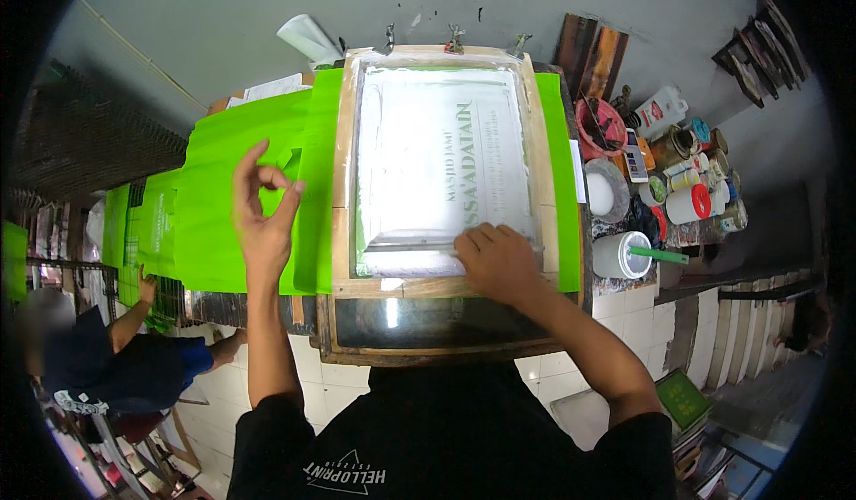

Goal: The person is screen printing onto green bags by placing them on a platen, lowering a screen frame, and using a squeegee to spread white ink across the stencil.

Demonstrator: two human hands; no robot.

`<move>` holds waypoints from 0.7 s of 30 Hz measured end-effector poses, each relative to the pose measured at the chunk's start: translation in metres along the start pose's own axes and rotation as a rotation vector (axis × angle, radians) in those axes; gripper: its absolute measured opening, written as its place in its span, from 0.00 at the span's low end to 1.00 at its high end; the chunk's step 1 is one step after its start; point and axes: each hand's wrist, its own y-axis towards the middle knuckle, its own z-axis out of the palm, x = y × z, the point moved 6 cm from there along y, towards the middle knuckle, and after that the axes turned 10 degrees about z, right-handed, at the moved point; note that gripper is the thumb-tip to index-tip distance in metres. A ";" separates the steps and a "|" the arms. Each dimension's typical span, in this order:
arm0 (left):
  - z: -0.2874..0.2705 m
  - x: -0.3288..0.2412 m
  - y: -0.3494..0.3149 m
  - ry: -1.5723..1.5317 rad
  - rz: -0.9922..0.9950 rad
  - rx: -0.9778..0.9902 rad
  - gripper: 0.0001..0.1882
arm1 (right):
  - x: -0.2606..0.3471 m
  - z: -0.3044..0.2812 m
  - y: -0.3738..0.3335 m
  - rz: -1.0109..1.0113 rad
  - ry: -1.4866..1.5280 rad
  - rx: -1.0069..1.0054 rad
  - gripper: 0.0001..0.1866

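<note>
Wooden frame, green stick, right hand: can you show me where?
Wooden frame (344, 170), head view: its left bar.
Green stick (662, 256), head view: its middle.
Right hand (497, 260), head view: the hand's back.

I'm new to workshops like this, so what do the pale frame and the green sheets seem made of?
The pale frame looks like dull wood: tan with visible joints. The green sheets look matte, without glare: possibly fabric, maybe paper.

Grey wall at 12 o'clock, pale tiled floor at 4 and 7
A thin yellowish strip slants down the wall at 10 o'clock, beside a dark slatted rack between 9 and 10; dark narrow pieces sit against the wall at 2, pale step-like ribs show at 4, and the light thins to shadow around 3
</note>
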 end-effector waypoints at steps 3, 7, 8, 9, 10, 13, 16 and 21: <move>-0.030 0.006 -0.040 0.087 -0.189 -0.076 0.26 | -0.015 0.002 0.037 0.012 -0.004 0.002 0.09; -0.052 0.003 -0.093 0.152 -0.429 -0.161 0.17 | -0.058 0.013 0.097 0.008 -0.011 0.006 0.09; -0.056 0.003 -0.104 0.147 -0.486 -0.181 0.15 | -0.071 0.016 0.113 0.008 -0.023 0.004 0.10; -0.059 0.002 -0.114 0.139 -0.495 -0.188 0.13 | -0.086 0.022 0.130 0.019 -0.047 0.013 0.10; -0.061 0.000 -0.123 0.127 -0.501 -0.191 0.12 | -0.103 0.024 0.147 0.034 -0.075 0.019 0.11; -0.065 -0.005 -0.143 0.093 -0.553 -0.214 0.09 | -0.149 0.025 0.194 0.050 -0.082 0.001 0.17; -0.071 -0.010 -0.159 0.137 -0.600 -0.181 0.10 | -0.155 0.015 0.227 0.219 -0.039 0.245 0.24; -0.047 -0.005 -0.124 0.094 -0.532 -0.079 0.13 | -0.173 0.003 0.256 0.254 0.049 0.206 0.25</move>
